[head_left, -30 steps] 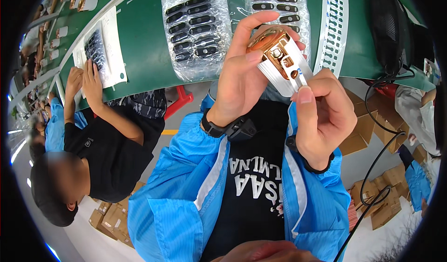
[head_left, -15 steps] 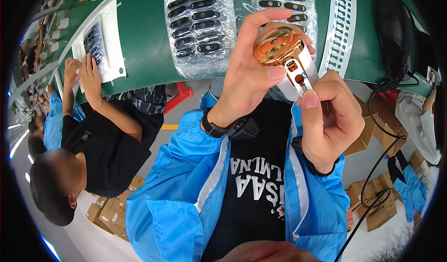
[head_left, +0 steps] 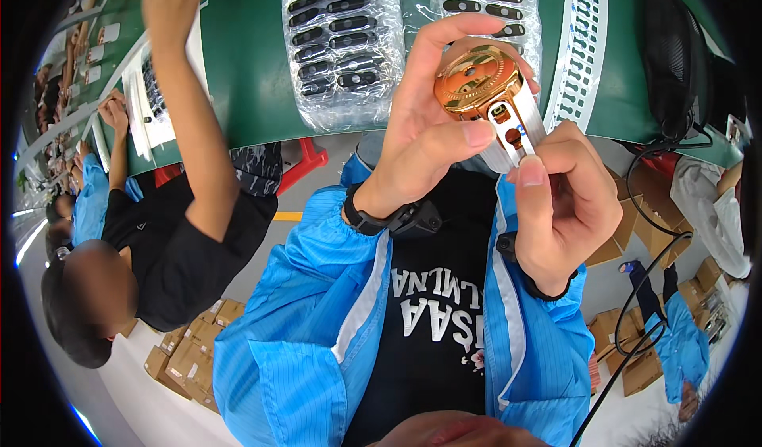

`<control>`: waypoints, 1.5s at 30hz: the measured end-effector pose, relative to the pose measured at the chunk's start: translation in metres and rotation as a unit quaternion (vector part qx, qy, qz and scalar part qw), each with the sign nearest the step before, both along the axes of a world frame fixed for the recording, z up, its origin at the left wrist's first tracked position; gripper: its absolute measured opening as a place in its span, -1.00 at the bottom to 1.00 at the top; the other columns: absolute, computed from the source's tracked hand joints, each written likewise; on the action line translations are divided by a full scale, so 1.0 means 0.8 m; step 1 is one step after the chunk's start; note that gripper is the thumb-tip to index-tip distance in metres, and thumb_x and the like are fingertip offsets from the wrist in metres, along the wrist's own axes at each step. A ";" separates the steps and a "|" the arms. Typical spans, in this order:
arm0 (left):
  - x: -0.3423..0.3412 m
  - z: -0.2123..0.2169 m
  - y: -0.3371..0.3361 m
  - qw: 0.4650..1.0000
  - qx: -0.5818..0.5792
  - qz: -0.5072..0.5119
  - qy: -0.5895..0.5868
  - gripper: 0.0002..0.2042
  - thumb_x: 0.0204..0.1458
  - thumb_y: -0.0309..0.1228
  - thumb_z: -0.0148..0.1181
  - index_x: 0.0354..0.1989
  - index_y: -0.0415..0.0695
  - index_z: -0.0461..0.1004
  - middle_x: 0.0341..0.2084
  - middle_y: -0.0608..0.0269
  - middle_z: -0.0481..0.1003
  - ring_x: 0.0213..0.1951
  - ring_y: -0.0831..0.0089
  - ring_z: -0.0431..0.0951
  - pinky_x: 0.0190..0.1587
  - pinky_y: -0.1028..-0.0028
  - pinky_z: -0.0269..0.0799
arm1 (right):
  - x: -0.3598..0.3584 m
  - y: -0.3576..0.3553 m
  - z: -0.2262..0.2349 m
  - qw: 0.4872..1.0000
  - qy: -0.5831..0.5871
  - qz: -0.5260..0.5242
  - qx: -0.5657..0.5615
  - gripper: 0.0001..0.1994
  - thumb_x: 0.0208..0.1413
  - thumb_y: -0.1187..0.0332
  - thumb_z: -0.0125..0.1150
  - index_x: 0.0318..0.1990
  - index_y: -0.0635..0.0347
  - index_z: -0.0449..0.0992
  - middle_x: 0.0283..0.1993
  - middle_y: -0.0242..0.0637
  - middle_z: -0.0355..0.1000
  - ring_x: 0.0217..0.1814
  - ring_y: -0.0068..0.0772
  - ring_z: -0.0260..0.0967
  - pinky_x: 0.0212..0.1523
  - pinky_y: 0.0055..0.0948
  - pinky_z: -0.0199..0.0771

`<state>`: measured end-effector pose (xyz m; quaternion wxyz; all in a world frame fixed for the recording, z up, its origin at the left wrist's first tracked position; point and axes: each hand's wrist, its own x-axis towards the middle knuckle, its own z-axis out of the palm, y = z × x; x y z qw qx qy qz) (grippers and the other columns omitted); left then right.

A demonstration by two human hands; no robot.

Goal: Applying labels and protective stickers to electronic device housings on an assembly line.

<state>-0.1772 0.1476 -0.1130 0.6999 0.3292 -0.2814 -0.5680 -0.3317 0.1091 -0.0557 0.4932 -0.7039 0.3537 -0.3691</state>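
A cylindrical metal housing (head_left: 476,82) with a shiny gold end and a silver, finely ribbed body is raised in front of my chest. My left hand (head_left: 421,133) is wrapped round its gold end, the thumb pressing beside a long pale panel (head_left: 508,129) on the side. That panel has rounded ends and two openings with gold and dark reddish parts inside. My right hand (head_left: 567,209) is closed at the lower end of the panel, thumb and forefinger pinching there. Whether it grips the panel alone or also the housing, I cannot tell.
On the green table (head_left: 246,74) lie two clear plastic trays (head_left: 341,105) of black oval parts, a white sheet (head_left: 587,42) of small dark pieces and a black mesh bag (head_left: 675,66). A black cable (head_left: 635,201) hangs at right. A co-worker's raised arm (head_left: 186,105) is at left.
The housing has turned very slightly in my hands, which stay in nearly the same place. At left, the co-worker has lifted one arm up over the table.
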 end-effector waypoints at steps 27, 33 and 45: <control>-0.001 0.001 -0.001 1.000 0.010 0.005 -0.019 -0.15 0.02 -0.16 0.28 0.50 -0.09 0.07 0.12 -0.17 0.44 0.12 -0.04 0.59 0.25 0.01 0.53 | 0.001 -0.002 0.000 1.000 0.001 0.001 -0.006 -0.87 0.09 0.60 0.37 -0.41 0.35 0.50 -0.50 -0.31 0.39 -0.52 -0.52 0.26 -0.49 -0.53 0.19; -0.003 0.001 -0.003 1.000 0.011 0.013 -0.023 -0.15 0.01 -0.16 0.28 0.49 -0.11 0.07 0.11 -0.16 0.44 0.13 -0.02 0.58 0.26 -0.01 0.53 | 0.001 -0.003 -0.001 1.000 -0.004 0.000 -0.008 -0.86 0.09 0.60 0.37 -0.42 0.35 0.49 -0.51 -0.31 0.38 -0.52 -0.52 0.26 -0.49 -0.53 0.19; -0.001 0.002 -0.003 0.999 -0.012 0.006 0.030 -0.27 0.06 -0.42 0.33 0.43 -0.17 0.15 0.06 0.01 0.49 0.13 0.28 0.56 0.20 0.32 0.50 | 0.004 -0.001 0.003 1.000 0.018 -0.011 0.008 -0.87 0.06 0.61 0.37 -0.44 0.34 0.49 -0.53 -0.34 0.34 -0.55 -0.54 0.23 -0.50 -0.53 0.18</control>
